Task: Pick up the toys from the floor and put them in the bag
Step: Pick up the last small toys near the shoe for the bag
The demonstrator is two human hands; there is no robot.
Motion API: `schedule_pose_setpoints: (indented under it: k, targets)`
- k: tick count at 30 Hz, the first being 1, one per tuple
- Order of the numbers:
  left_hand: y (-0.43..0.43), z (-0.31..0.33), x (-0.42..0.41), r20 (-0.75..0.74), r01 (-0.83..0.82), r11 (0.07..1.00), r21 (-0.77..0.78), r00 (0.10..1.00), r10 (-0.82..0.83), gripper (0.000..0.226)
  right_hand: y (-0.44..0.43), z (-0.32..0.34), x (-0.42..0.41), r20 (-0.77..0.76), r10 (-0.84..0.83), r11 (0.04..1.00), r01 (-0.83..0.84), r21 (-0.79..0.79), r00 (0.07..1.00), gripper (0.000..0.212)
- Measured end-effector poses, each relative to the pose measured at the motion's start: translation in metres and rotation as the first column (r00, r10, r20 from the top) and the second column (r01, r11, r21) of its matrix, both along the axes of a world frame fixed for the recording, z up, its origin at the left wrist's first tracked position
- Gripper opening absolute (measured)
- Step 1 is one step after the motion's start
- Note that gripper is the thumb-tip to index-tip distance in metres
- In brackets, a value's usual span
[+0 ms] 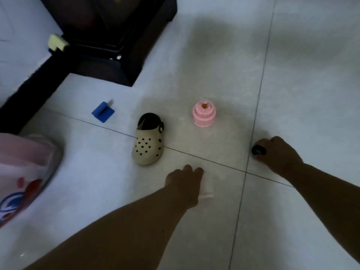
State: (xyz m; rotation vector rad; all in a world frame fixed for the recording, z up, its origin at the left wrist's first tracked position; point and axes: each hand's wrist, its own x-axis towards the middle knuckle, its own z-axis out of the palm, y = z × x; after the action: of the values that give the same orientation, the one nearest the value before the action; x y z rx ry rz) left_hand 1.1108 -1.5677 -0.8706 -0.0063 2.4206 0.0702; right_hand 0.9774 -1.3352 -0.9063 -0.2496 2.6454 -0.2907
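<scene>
On the pale tiled floor stands a pink toy cake [204, 113]. A blue flat toy [102, 112] lies further left. My right hand [278, 152] is low at the right and grips a small black round toy [258, 150]. My left hand [184, 182] reaches down in the middle, its fingers curled round a white flat piece [206, 189] on the floor. A pink and white bag [25, 168] with a red and blue print sits at the left edge.
A beige clog with black holes [148, 140] lies between the blue toy and the cake. Dark wooden furniture [109, 39] fills the top left, with a yellow sponge-like block [58, 42] beside it. Dark tile joints cross the floor.
</scene>
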Motion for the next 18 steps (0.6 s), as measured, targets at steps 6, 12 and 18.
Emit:
schedule_pose_setpoints:
  k: [6,12,18]
  targets:
    - [-0.049,0.028,0.023,-0.211,-0.267,0.936,0.231,0.925,0.316,0.083,-0.010,-0.028,-0.014,0.009,-0.054,0.998,0.055,-0.016,0.998,0.022]
    - [-0.125,0.093,0.046,-0.415,-0.458,0.771,0.443,0.657,0.629,0.085,-0.090,-0.059,-0.047,-0.021,0.103,0.857,-0.100,-0.506,0.994,0.050]
    - [-0.213,0.193,0.128,-0.742,-0.437,0.770,0.465,0.282,0.609,0.081,-0.305,0.172,0.093,-0.094,0.348,0.626,-0.306,-0.717,0.933,0.010]
